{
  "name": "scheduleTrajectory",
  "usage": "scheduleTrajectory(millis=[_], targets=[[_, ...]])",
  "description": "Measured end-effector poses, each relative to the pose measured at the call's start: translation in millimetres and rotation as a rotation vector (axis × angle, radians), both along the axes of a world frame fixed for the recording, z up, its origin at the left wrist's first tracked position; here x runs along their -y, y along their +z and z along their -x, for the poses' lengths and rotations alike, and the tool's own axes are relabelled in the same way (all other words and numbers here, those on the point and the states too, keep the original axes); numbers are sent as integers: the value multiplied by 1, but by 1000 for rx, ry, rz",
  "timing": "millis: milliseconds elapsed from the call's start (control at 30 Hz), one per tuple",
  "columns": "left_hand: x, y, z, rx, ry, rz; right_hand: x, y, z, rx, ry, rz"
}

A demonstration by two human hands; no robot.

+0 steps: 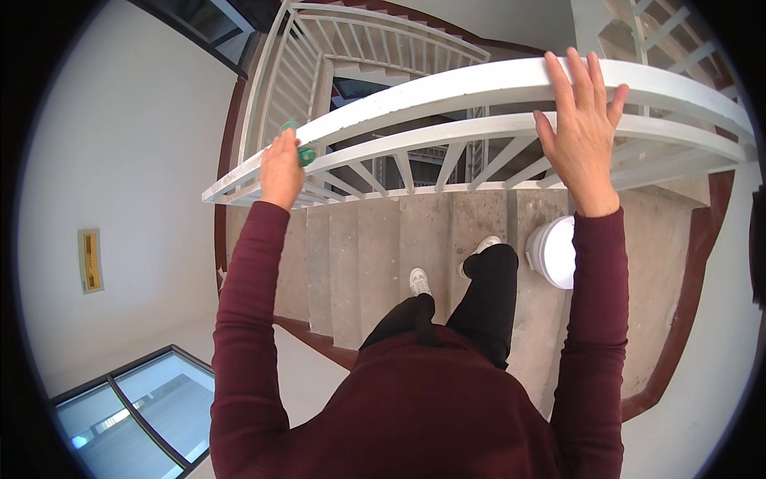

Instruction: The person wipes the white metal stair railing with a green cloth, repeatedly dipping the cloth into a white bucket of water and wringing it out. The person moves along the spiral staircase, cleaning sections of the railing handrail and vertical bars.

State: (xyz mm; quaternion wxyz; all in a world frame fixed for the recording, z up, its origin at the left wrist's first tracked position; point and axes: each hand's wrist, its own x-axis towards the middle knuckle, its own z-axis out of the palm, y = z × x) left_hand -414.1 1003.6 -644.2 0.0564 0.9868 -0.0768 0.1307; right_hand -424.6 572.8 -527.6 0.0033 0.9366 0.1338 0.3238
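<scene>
A white metal handrail [419, 96] runs across the view in front of me, with a second bar and white balusters below it. My left hand [281, 170] is closed around a green cloth [306, 157] at the left stretch of the handrail. Only bits of the cloth show beside my fingers, and they look blurred. My right hand [579, 135] lies flat farther right, palm down, its fingers spread over the top of the rail. It holds nothing.
Concrete stairs [377, 257] lie under my feet. A white plastic bucket [540, 254] stands on a step to the right, partly hidden by my right sleeve. Beyond the railing the stairwell [419, 152] drops away. At the lower left is a window [161, 389].
</scene>
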Motion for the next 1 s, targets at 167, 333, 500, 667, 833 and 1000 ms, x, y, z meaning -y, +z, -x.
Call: scheduleTrajectory(millis=[167, 333, 500, 667, 833, 1000], targets=[[-5, 6, 19, -158, 71, 446, 17, 1, 30, 116, 300, -401], [87, 10, 102, -439, 71, 1312, 30, -51, 121, 7, 42, -946], [185, -8, 138, -1069, 21, 1661, -38, -123, 185, -583, -68, -1661], [226, -7, 160, -1335, -203, 1580, -70, -142, 213, -697, -62, -2119], [232, -14, 162, -1579, -237, 1577, -55, -144, 224, -721, -211, -2247], [258, -34, 172, -1660, -118, 1761, -28, -158, 233, -566, -316, -2198]])
